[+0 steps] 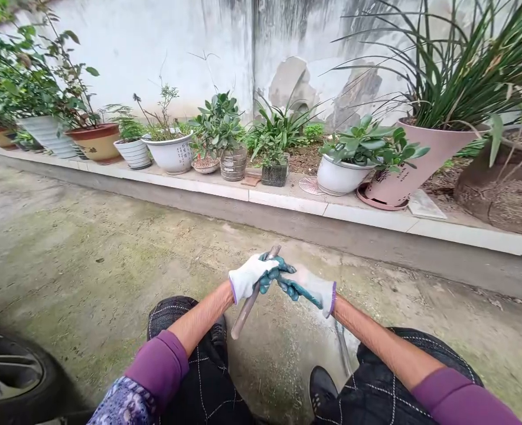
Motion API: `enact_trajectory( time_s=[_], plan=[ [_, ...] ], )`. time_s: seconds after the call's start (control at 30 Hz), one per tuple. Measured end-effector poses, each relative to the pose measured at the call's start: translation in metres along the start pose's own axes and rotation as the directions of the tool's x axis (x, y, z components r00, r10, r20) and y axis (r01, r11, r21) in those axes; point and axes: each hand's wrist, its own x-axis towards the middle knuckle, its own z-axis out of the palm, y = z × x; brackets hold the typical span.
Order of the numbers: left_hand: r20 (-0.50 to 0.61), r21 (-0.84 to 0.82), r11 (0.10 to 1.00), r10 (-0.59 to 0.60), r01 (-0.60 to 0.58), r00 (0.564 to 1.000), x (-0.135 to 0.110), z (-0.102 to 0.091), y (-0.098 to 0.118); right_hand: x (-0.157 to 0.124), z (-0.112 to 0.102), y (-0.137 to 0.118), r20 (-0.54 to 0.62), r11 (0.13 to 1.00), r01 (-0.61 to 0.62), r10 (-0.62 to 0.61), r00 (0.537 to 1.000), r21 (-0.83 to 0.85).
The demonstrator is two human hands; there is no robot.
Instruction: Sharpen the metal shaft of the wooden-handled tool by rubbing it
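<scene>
Both of my hands wear white work gloves with blue-green coated palms and purple cuffs. My left hand [254,275] is closed around a greyish-brown stick [244,317], which slants from upper right to lower left and shows at both ends of the grip. Against the left fingers rests my right hand [309,285], its fingers curled in; whatever lies between them is hidden. Below the right wrist, a thin grey metal-looking bar [343,348] stands out near my right shoe [323,389]; the cuff and forearm hide where its upper end goes.
A low tiled ledge [287,202] runs across in front, bearing several potted plants, among them a white pot [341,176] and a tall pink pot [403,159]. Behind stands a stained white wall [155,41]. A car wheel [8,372] is at lower left on the concrete ground [88,265].
</scene>
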Motion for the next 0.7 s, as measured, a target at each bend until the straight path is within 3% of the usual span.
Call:
enact_trajectory(
  time_s=[0.13, 0.27, 0.43, 0.53, 0.6, 0.7],
  plan=[
    [-0.047, 0.013, 0.996, 0.090, -0.090, 0.995, 0.007, 0.004, -0.002, -0.006, 0.003, -0.008, -0.089, 0.998, -0.055, 0.054, 0.995, -0.009],
    [-0.128, 0.160, 0.974, 0.182, -0.160, 0.975, 0.021, 0.010, -0.012, -0.008, 0.004, -0.009, -0.153, 0.999, -0.044, 0.048, 0.987, 0.030],
    [-0.184, 0.271, 0.950, 0.209, -0.155, 0.960, 0.034, 0.014, -0.017, -0.003, 0.007, -0.008, -0.231, 0.999, -0.034, 0.041, 0.972, 0.033],
    [-0.194, 0.274, 0.952, 0.192, -0.135, 0.962, 0.035, 0.013, -0.017, 0.003, 0.011, -0.009, -0.247, 0.999, 0.049, -0.052, 0.968, -0.019],
    [-0.180, 0.219, 0.966, 0.176, -0.135, 0.968, 0.036, 0.012, -0.018, 0.008, 0.013, -0.010, -0.201, 0.982, 0.183, -0.190, 0.961, -0.055],
    [-0.146, 0.108, 0.985, 0.148, -0.133, 0.978, 0.039, 0.011, -0.019, 0.015, 0.010, -0.011, -0.151, 0.973, 0.213, -0.224, 0.963, -0.086]
  ],
)
